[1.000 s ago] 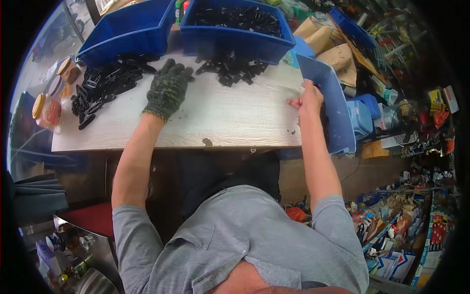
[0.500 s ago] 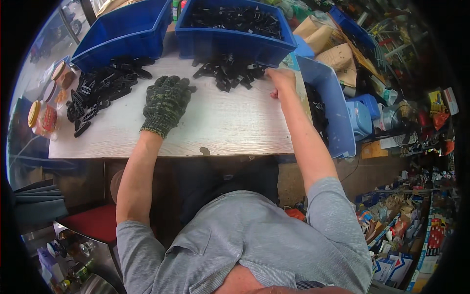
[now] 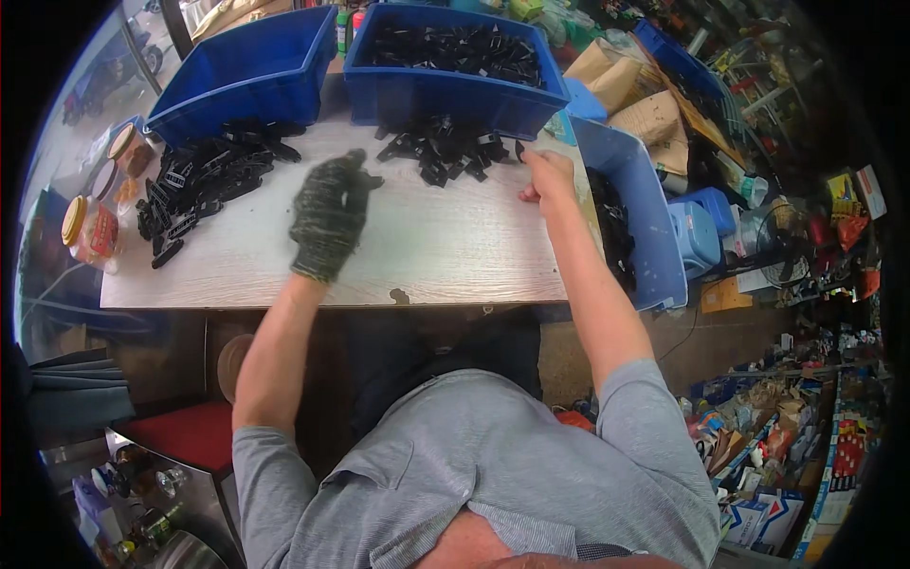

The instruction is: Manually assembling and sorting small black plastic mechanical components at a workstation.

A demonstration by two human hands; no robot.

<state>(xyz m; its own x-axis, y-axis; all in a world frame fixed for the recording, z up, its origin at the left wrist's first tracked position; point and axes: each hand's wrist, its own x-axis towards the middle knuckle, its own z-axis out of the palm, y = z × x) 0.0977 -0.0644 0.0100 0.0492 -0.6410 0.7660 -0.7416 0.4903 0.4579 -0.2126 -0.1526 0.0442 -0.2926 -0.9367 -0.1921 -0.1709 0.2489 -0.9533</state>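
Fingers (image 3: pixel 534 163) of the right hand (image 3: pixel 553 180) are pinched together on a black part (image 3: pixel 519 151) just right of the pile (image 3: pixel 439 150); a second ago this hand was well right of it, at the desk's (image 3: pixel 455 251) edge. Gloved left hand (image 3: pixel 332 213), left of the pile, now looks narrower, blurred; finger opening and any hold: cannot tell.

Black plastic piece (image 3: pixel 519 152), small, narrow, pinched in right hand (image 3: pixel 548 175). Loose heap of black parts (image 3: pixel 441 156) (angular, jumbled), lying on white surface (image 3: pixel 427 247) nearby.
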